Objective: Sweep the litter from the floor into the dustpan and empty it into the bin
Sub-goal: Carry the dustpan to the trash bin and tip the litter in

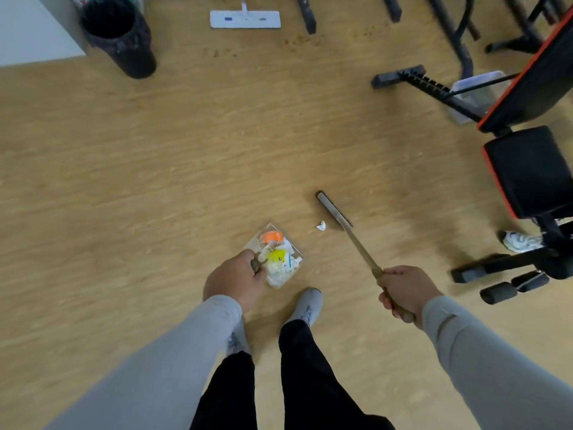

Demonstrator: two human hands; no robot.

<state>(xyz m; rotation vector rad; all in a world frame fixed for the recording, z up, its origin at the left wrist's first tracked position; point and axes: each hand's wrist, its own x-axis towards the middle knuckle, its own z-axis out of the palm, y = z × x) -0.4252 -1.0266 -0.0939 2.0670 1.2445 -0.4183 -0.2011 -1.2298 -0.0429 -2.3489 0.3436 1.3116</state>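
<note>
L hand grips dustpan.

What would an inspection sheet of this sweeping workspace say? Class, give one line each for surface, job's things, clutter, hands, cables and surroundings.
Surface: wood-look floor, some brown specks near the mop.
Job's things: clear dustpan holding litter; one white scrap on the floor beside the broom; black bin upright by the wall.
Clutter: white shoe by the bench; clear tub under it.
Hands: left hand grips the dustpan handle; right hand grips the broom handle.
Cables: nothing seen.
Surroundings: black frames beyond.
</note>
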